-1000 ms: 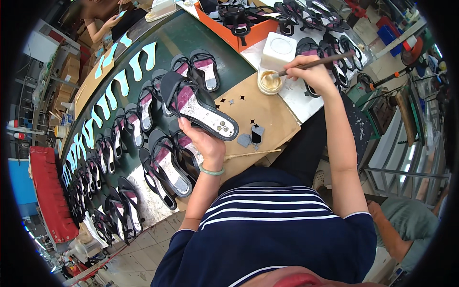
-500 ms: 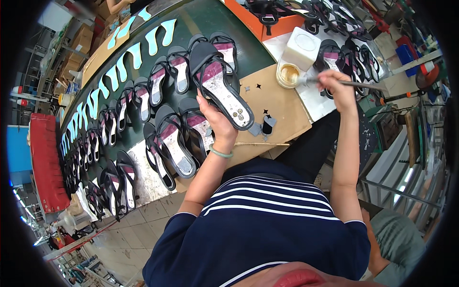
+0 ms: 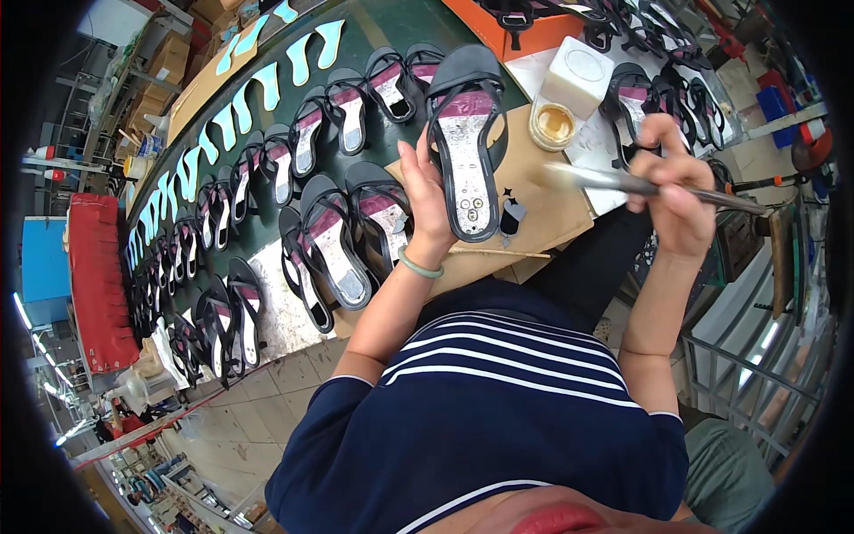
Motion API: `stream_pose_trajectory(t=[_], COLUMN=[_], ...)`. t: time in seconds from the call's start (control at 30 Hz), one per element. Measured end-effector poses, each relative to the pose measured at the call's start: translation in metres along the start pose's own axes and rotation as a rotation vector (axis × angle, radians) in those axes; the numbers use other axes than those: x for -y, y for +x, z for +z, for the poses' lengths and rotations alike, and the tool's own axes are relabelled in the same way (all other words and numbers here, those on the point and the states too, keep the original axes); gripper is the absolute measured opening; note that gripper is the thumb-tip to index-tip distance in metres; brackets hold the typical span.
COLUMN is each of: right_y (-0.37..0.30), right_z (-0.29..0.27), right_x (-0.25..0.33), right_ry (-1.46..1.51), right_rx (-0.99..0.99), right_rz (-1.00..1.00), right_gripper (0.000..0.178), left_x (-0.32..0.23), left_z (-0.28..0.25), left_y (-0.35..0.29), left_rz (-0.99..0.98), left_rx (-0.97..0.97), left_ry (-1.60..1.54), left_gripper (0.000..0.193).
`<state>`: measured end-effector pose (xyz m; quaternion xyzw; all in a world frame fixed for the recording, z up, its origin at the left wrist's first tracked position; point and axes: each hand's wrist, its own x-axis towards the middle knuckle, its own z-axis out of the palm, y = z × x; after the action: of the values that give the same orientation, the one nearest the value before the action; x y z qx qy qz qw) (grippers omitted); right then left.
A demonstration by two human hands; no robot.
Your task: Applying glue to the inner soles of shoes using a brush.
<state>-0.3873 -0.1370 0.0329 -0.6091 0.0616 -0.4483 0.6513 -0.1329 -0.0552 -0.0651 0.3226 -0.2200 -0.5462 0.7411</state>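
Observation:
My left hand [image 3: 425, 203] is closed on the side of a black strappy sandal [image 3: 471, 169], lifted above the cardboard with its insole facing me. That insole is whitish and speckled, with a purple band near the toe and small round metal spots at the heel. In my right hand [image 3: 678, 182], the fingers are wrapped round the dark handle of a brush [image 3: 614, 181]. Its pale bristles, blurred by motion, point toward the sandal without touching it. Just beyond the brush is an open jar of yellowish liquid [image 3: 553, 125], beside a white square plastic container [image 3: 580, 73].
Brown cardboard [image 3: 556, 209] with dark scraps [image 3: 512, 216] and a thin wooden stick [image 3: 503, 254] lies under the sandal. Several similar sandals [image 3: 334, 240] stand in rows on the green table [image 3: 365, 27], near pale blue-white curved pieces [image 3: 267, 89]. An orange box [image 3: 494, 31] is at the back.
My right hand has drawn the brush away from the jar, toward me and to the right. The sandal in my left hand has turned more upright. The whole view has shifted slightly.

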Motion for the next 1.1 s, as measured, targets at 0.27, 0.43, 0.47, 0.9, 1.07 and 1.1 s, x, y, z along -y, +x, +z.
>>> stream_pose_trajectory(t=[0.27, 0.43, 0.47, 0.9, 1.07, 1.1], right_y=[0.027, 0.033, 0.035, 0.055, 0.064, 0.064], right_z=[0.038, 0.026, 0.023, -0.003, -0.012, -0.012], right_x=[-0.052, -0.061, -0.063, -0.061, -0.056, -0.054], right_ry=[-0.698, -0.697, -0.681, -0.510, -0.536, -0.540], right_rx=[-0.094, -0.069, -0.057, 0.139, 0.218, 0.216], right_rz=[-0.058, -0.048, -0.086, 0.058, 0.092, 0.103], right_gripper=[0.014, 0.013, 0.011, 0.012, 0.015, 0.015], left_x=[-0.001, -0.004, -0.005, -0.011, -0.013, -0.013], left_z=[0.023, 0.030, 0.028, 0.027, 0.024, 0.022], left_y=[-0.004, -0.008, -0.008, -0.013, -0.013, -0.013], left_rz=[-0.042, -0.023, -0.008, -0.024, -0.026, -0.037], left_rx=[0.013, 0.011, 0.042, 0.076, 0.118, 0.126], left_ry=[0.067, 0.080, 0.120, 0.223, 0.195, 0.201], left_gripper=[0.079, 0.077, 0.077, 0.075, 0.078, 0.078])
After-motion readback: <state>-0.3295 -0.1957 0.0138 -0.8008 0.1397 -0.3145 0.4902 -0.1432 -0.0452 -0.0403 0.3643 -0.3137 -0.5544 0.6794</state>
